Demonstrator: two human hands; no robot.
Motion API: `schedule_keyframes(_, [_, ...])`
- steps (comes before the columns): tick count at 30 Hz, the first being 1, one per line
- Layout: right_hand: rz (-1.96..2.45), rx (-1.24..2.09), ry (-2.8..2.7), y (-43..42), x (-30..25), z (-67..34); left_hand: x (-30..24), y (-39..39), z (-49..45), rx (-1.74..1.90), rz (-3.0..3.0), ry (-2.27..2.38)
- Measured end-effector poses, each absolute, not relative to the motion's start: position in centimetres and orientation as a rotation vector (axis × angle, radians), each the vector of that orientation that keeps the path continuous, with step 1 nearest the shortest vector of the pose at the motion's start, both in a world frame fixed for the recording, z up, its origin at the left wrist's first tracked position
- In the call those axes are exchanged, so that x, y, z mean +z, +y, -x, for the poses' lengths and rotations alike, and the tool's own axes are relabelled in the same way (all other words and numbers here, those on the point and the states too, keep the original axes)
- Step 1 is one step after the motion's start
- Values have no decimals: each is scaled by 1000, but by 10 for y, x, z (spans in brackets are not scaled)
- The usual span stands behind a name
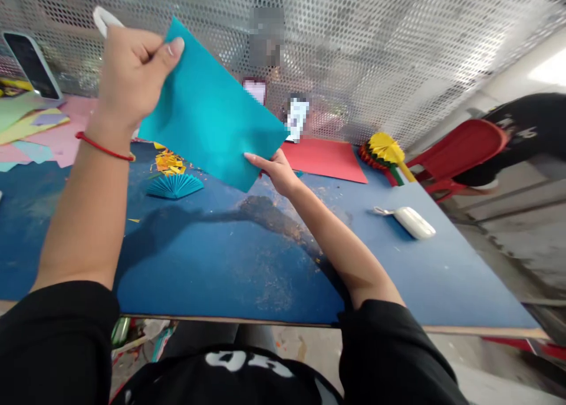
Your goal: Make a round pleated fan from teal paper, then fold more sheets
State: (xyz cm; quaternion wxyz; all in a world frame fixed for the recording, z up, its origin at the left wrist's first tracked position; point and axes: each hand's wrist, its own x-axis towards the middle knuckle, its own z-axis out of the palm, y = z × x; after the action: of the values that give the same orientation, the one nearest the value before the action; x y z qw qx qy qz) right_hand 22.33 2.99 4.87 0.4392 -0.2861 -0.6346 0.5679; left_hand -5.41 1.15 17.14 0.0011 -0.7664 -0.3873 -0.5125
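Observation:
A sheet of teal paper hangs tilted above the table between my hands. My left hand pinches its upper left edge, thumb on top. Behind those fingers a white loop sticks out; the rest of it is hidden. At the lower right corner, my right hand grips the sheet between thumb and fingers. Below the paper, a teal pleated paper fan lies on the blue table, beside a small heap of yellow and orange paper scraps.
Red paper lies at the back, near a yellow pleated paper flower. A white case with a strap rests at right. Coloured sheets and a phone are at left. Perforated metal stands behind; a red chair is at right.

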Motion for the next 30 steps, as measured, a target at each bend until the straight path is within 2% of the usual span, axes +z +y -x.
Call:
schedule_keyframes(2, [766,1399,-1424,36,50,-228,164,11,44,-1474,2193,-1505])
schedule_keyframes(4, [808,1405,-1275,41,54,-234,153,12,33,-1266,2168,-1598])
schedule_keyframes(13, [1048,1495,-1172,42,68,-240,96,13,-39,-632,2658,-1012])
schedule_keyframes(16, [1090,1549,-1210,34,77,-241,92,10,-43,-577,2720,-975])
schedule_keyframes(21, [988,1559,-1479,27,87,-239,95,15,-36,-830,2927,-1043])
schedule_keyframes(30, [658,1028,-1828,7,84,-222,103,7,-48,-1807,3212,-1337])
